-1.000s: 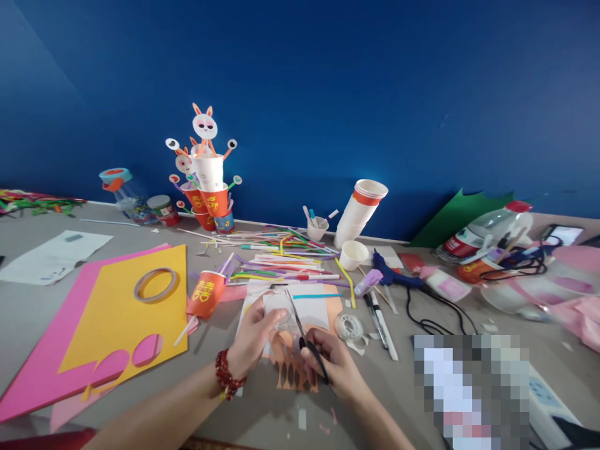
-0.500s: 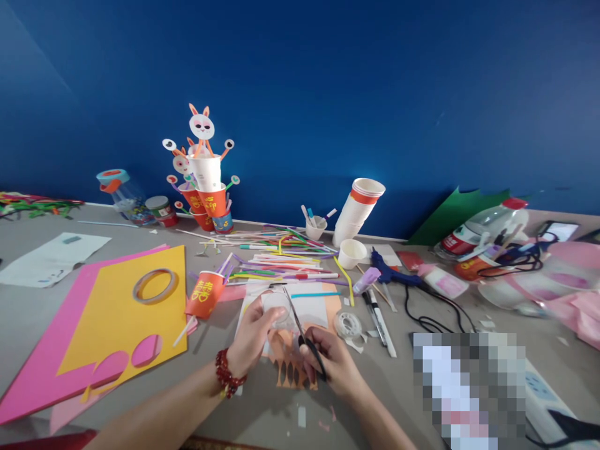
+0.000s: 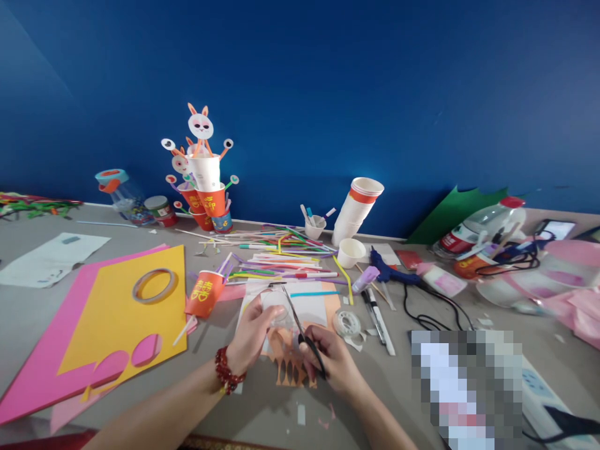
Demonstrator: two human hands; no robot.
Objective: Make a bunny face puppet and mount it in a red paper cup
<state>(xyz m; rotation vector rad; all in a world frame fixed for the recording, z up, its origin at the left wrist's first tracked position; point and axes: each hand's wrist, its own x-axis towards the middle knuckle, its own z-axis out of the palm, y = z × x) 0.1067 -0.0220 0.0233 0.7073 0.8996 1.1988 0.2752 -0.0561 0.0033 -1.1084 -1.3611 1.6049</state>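
Thumb and fingers of my left hand (image 3: 255, 326) pinch a small white paper piece (image 3: 274, 301) with a rounded outline. My right hand (image 3: 329, 355) is closed round the black handles of a pair of scissors (image 3: 295, 316), whose blades point up and away beside the white piece. Whether the blades touch the paper, I cannot tell. Below and between the hands lies an orange paper sheet (image 3: 285, 362) with several pointed cut-outs along its near edge. White sheets (image 3: 312, 310) lie on the table just beyond.
A red cup (image 3: 205, 294) with straws stands left of my hands, beside yellow card (image 3: 117, 319) bearing a tape roll (image 3: 154, 286). To the right are a tape dispenser (image 3: 347, 324), pens (image 3: 379, 322) and a blue glue gun (image 3: 391, 270). Cup figures (image 3: 206, 175) stand against the wall.
Almost nothing differs. The whole view has shifted very slightly, and both hands keep their hold on the paper and the scissors.
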